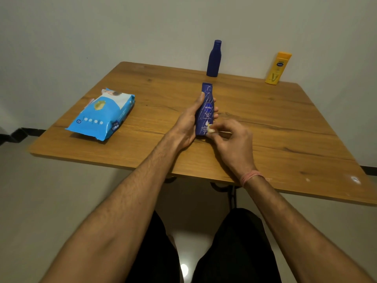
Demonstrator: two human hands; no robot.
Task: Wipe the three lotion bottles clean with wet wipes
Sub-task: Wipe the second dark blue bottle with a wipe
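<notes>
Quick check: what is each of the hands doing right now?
Left hand: closed around the Nivea bottle, holding it upright.
Right hand: fingers at the bottle's base; whether it holds a wipe cannot be told.

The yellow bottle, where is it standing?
The tall yellow plastic lotion bottle stands upright at the wooden table's far right corner by the wall, right of the plain dark blue bottle.

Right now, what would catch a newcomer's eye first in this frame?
The Nivea bottle at table centre, gripped upright by the left hand while the right hand works at its base. Next, the bright blue wipes pack lying at the left, then the dark blue bottle and yellow bottle standing along the far edge.
</notes>
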